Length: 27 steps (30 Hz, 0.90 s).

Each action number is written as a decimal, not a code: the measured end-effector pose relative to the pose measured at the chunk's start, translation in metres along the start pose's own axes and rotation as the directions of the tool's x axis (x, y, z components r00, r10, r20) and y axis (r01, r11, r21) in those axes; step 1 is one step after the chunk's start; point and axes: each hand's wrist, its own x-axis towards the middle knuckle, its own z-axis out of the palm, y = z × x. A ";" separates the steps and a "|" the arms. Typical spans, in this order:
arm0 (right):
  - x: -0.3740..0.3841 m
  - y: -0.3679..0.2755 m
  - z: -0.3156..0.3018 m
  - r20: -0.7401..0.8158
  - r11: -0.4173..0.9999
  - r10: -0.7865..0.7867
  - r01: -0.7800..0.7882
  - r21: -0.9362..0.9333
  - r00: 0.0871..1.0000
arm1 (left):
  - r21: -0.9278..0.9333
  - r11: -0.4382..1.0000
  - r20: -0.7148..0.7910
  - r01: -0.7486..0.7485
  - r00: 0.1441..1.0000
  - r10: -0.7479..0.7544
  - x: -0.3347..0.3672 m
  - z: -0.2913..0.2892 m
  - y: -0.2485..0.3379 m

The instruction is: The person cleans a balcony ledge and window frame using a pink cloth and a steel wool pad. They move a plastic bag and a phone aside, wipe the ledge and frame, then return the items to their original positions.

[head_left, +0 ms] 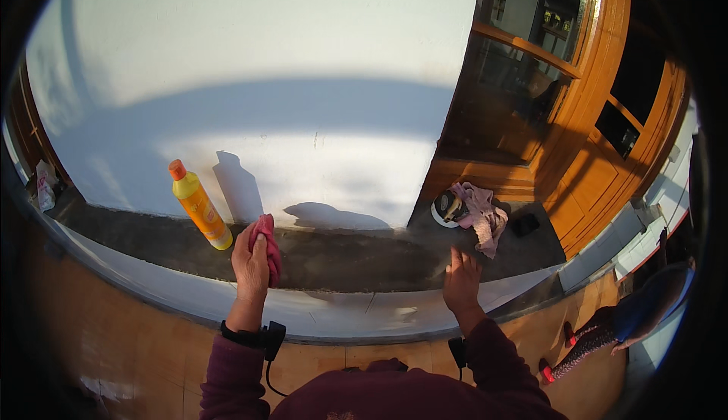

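Note:
A folded pinkish-red cloth (268, 247) is gripped in my left hand (251, 262), its fingers closed round it above the dark stone ledge (356, 257). Just left of that hand a yellow bottle (201, 206) with an orange cap stands on the ledge. My right hand (462, 282) holds nothing; its fingers stretch forward at the ledge's front edge. Beyond it sits a round dark-and-white container (448, 207), with a crumpled pale pink cloth (481, 219) draped against it. Whether the right fingertips touch the ledge I cannot tell.
A white wall (303, 56) rises behind the ledge. At the right are an orange wooden window and door frame (561, 147) and a small black object (524, 225) on the ledge. A person (607, 329) stands on the tiled floor at far right. A plastic bag (46, 185) lies far left.

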 end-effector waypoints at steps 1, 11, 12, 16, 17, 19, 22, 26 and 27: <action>0.000 0.000 0.001 0.007 1.000 0.010 -0.010 -0.003 1.000 | 0.328 0.929 -0.062 -0.172 0.977 0.203 0.004 -0.005 -0.008; 0.091 0.038 -0.020 -0.258 0.991 0.093 -0.065 0.114 0.962 | 0.806 0.536 0.080 -0.250 0.944 0.320 -0.023 0.030 -0.035; 0.105 0.041 -0.023 -0.223 0.995 0.091 -0.083 0.048 0.970 | 0.809 0.528 0.084 -0.259 0.940 0.332 -0.023 0.030 -0.032; 0.145 0.040 -0.017 0.095 0.984 0.138 -0.148 0.104 0.986 | 0.820 0.509 0.092 -0.261 0.938 0.333 -0.022 0.029 -0.027; 0.149 0.038 -0.014 0.146 0.987 0.142 -0.150 0.049 0.979 | 0.815 0.506 0.092 -0.282 0.925 0.369 -0.023 0.030 -0.028; 0.151 0.036 -0.010 0.226 0.992 0.128 -0.127 -0.016 0.966 | 0.807 0.512 0.086 -0.295 0.916 0.392 -0.024 0.029 -0.029; 0.151 0.039 -0.010 0.281 0.997 0.070 -0.060 -0.047 0.957 | 0.812 0.504 0.082 -0.294 0.913 0.401 -0.024 0.029 -0.030; 0.150 0.040 -0.014 0.267 0.992 0.014 0.020 -0.123 0.963 | 0.828 0.487 0.074 -0.278 0.915 0.396 -0.024 0.030 -0.030; 0.150 0.039 -0.014 0.256 0.989 0.009 0.029 -0.145 0.967 | 0.830 0.484 0.071 -0.277 0.914 0.400 -0.024 0.031 -0.030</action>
